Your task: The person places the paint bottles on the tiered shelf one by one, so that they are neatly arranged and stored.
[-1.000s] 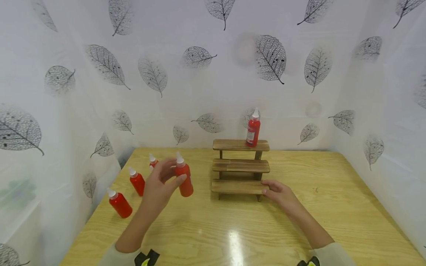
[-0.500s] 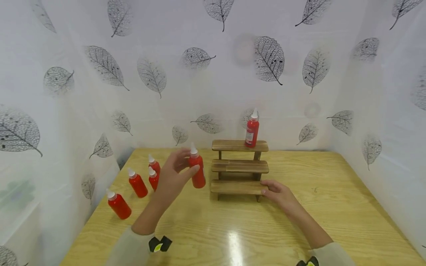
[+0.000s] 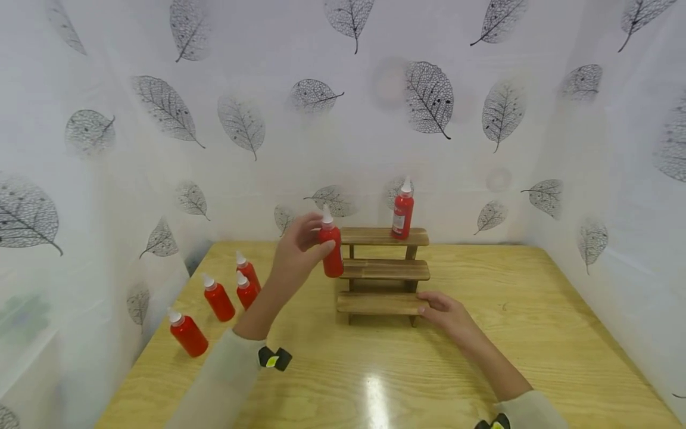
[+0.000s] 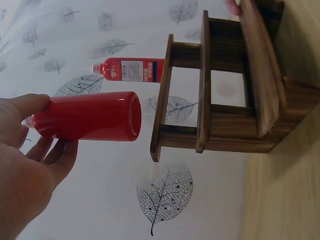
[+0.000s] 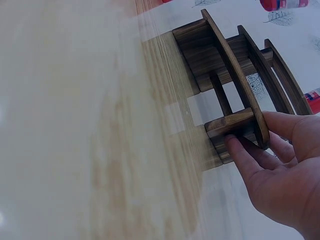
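1. The left hand [image 3: 297, 250] is curled around a red bottle [image 3: 333, 256], thumb on one side and fingers on the other, parted only by the bottle's width.
2. That bottle is in the air, white pointed tip upward and leaning slightly left. In the head view it overlaps the left ends of the upper two steps of a small wooden shelf [image 3: 382, 304]; the left wrist view shows a gap between its base and the wood.
3. The right hand [image 3: 450, 316] grips the right end of the shelf's lowest step, its thumb and fingers closed on the wood.
4. The three-step shelf stands near the back of a pale wooden table [image 3: 482, 363].
5. On its top step, toward the right, a second bottle [image 3: 402, 217], also red with a white tip, stands upright with a pale label showing.
6. Four more red bottles [image 3: 189, 335] stand grouped at the table's left side, well apart from the shelf.
7. Behind everything hangs a white curtain [image 3: 364, 155] printed with dark, lacy leaves.
8. Both arms wear light sleeves [image 3: 220, 375].
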A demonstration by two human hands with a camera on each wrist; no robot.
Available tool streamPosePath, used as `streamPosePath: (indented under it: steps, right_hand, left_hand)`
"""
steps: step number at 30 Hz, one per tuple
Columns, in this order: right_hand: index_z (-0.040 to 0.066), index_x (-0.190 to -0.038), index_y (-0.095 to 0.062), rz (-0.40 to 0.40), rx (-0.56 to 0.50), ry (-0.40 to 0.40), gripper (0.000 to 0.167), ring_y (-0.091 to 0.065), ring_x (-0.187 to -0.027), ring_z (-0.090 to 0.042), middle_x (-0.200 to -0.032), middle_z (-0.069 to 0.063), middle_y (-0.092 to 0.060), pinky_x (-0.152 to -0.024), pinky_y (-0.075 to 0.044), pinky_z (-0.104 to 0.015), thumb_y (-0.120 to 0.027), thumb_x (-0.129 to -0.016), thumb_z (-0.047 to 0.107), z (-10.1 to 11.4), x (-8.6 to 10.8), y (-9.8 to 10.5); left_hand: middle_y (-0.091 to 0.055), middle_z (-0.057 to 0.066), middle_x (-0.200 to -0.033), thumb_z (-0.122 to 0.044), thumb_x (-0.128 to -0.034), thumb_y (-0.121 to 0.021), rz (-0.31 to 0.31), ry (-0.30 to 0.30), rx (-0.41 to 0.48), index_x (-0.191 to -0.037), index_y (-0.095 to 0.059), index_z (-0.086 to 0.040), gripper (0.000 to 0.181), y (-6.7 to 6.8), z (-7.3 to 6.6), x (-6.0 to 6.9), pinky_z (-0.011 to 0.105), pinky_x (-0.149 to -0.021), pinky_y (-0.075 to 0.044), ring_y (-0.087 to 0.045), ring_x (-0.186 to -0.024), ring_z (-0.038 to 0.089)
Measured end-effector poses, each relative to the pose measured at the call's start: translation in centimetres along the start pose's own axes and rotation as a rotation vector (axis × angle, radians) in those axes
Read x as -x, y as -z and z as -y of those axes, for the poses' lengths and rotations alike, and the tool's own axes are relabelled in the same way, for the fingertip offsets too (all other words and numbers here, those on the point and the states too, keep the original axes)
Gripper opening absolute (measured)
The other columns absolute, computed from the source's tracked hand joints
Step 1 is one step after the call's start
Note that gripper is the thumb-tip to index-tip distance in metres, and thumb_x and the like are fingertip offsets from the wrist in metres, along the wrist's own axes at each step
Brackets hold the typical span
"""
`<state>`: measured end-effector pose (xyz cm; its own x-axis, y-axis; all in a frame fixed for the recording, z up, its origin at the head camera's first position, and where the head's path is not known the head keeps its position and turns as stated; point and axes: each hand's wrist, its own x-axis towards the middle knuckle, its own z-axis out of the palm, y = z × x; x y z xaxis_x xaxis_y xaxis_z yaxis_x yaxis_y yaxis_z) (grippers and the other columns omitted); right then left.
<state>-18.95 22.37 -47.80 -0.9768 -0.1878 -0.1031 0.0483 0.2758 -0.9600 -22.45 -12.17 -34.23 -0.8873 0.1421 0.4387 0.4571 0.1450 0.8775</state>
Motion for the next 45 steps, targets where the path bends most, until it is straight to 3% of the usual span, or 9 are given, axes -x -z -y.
streamPosePath:
  steps: [7, 15, 22, 31, 38, 45]
  right_hand:
    - [0.007, -0.142, -0.054, -0.005, 0.003, 0.005, 0.054, -0.042, -0.142, -0.041, -0.153, -0.021, -0.045, -0.115, -0.038, -0.056, -0.068, -0.097, 0.033, -0.2, -0.2, 0.0]
    - [0.009, -0.141, -0.056, -0.014, -0.015, -0.02, 0.053, -0.048, -0.139, -0.037, -0.151, -0.019, -0.049, -0.113, -0.041, -0.053, -0.07, -0.095, 0.033, -0.4, -0.3, -0.1]
    - [0.007, -0.142, -0.054, -0.003, -0.019, -0.004, 0.055, -0.047, -0.139, -0.038, -0.151, -0.021, -0.048, -0.113, -0.042, -0.053, -0.069, -0.096, 0.032, -0.4, -0.3, -0.1]
    - [0.007, -0.142, -0.054, 0.004, -0.034, -0.005, 0.055, -0.047, -0.139, -0.037, -0.152, -0.021, -0.047, -0.113, -0.043, -0.052, -0.069, -0.096, 0.032, -0.5, -0.3, 0.0]
    - [0.007, -0.142, -0.054, 0.014, -0.038, -0.004, 0.055, -0.048, -0.138, -0.037, -0.153, -0.02, -0.047, -0.112, -0.043, -0.052, -0.069, -0.096, 0.033, -0.5, -0.3, 0.0]
    - [0.006, -0.143, -0.052, 0.021, -0.03, -0.004, 0.055, -0.052, -0.135, -0.038, -0.153, -0.022, -0.045, -0.11, -0.045, -0.051, -0.067, -0.097, 0.032, -0.4, -0.2, 0.1]
  left_hand:
    - [-0.063, 0.008, -0.129, -0.016, -0.0916, -0.074, 0.01, -0.028, -0.007, -0.136, -0.054, -0.014, 0.049, -1.4, 0.4, -2.6, 0.043, -0.102, -0.053, -0.064, -0.116, 0.025]
    - [-0.063, 0.006, -0.126, -0.012, -0.0894, -0.076, -0.036, -0.012, -0.023, -0.137, -0.055, -0.016, 0.053, -3.8, 0.7, -5.5, 0.042, -0.097, -0.055, -0.063, -0.111, 0.023]
    - [-0.063, 0.006, -0.125, -0.012, -0.0881, -0.078, -0.085, -0.055, -0.075, -0.136, -0.056, -0.016, 0.053, -5.9, 1.5, -7.4, 0.039, -0.094, -0.057, -0.063, -0.107, 0.021]
    - [-0.061, 0.008, -0.126, -0.011, -0.0881, -0.078, -0.108, -0.082, -0.118, -0.136, -0.056, -0.015, 0.053, -8.0, 2.6, -8.9, 0.033, -0.093, -0.057, -0.063, -0.106, 0.02]
    - [-0.062, 0.009, -0.125, -0.014, -0.0899, -0.077, -0.145, -0.066, -0.129, -0.136, -0.057, -0.014, 0.05, -8.7, 2.8, -9.3, 0.033, -0.092, -0.057, -0.063, -0.106, 0.021]
    - [-0.061, 0.009, -0.125, -0.013, -0.0901, -0.076, -0.173, -0.1, -0.146, -0.135, -0.057, -0.014, 0.049, -9.3, 3.1, -9.5, 0.035, -0.093, -0.057, -0.063, -0.107, 0.021]
